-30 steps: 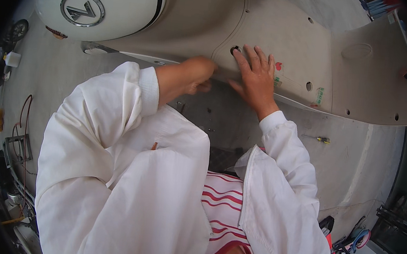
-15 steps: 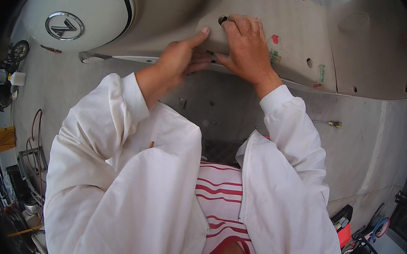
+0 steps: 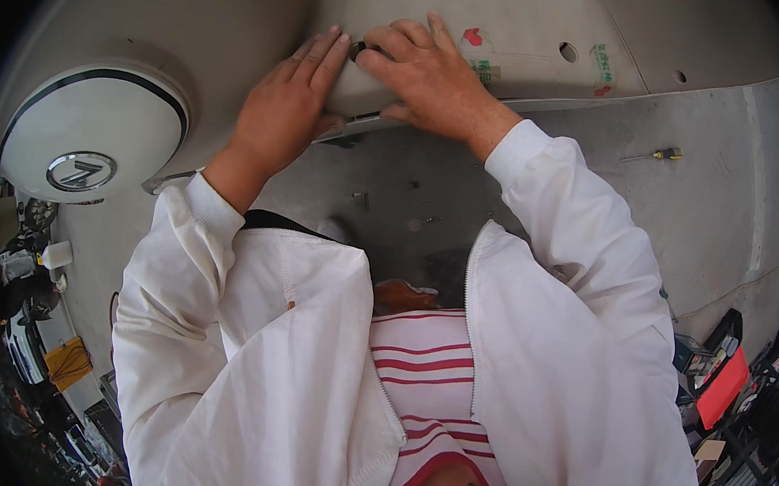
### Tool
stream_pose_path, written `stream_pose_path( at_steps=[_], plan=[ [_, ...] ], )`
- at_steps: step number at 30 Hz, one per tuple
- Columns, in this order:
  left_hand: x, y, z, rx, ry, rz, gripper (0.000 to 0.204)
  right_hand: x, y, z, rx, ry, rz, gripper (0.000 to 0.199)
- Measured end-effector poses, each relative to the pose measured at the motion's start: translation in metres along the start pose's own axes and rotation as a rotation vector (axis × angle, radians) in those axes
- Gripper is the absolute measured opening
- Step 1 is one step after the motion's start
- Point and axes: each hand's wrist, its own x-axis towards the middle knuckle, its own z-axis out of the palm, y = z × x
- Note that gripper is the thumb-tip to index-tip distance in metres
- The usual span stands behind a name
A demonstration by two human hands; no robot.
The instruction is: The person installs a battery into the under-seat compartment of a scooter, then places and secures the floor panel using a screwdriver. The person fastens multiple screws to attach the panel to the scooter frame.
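Note:
A large beige body panel [image 3: 534, 40], apparently part of a vehicle, spans the top of the view. Against it, beside a round dark hole [image 3: 357, 50], my left hand [image 3: 286, 99] lies with fingers straight and its thumb near the lower edge. Just right of the hole, my right hand [image 3: 431, 77] presses bent, spread fingertips to the panel, thumb low toward the edge. No separate object shows in either hand; whatever is under the right fingertips is hidden. Green-printed tape [image 3: 603, 64] and a red mark [image 3: 473, 36] are on the panel.
A round cream cover with a chrome emblem [image 3: 84, 171] projects at the left. On the grey floor lies a yellow-and-black screwdriver [image 3: 667, 154]. Clutter includes an orange-yellow piece [image 3: 68, 363] at lower left and a red item [image 3: 722, 387] at lower right.
My view has shifted, and the panel sits differently in it. The left hand has turned from sideways at the lower edge to flat on the panel. The right hand stays by the hole.

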Motion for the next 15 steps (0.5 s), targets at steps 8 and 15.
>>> stream_pose_path(
  at_steps=[8, 15],
  plan=[
    [0.002, -0.005, 0.013, -0.046, 0.019, 0.047, 0.104, -0.012, -0.001, 0.014, -0.04, 0.045, 0.013, 0.07],
    [0.002, -0.001, 0.009, -0.131, -0.018, 0.01, 0.102, -0.011, -0.004, -0.002, -0.011, -0.06, 0.084, 0.08]
  ],
)
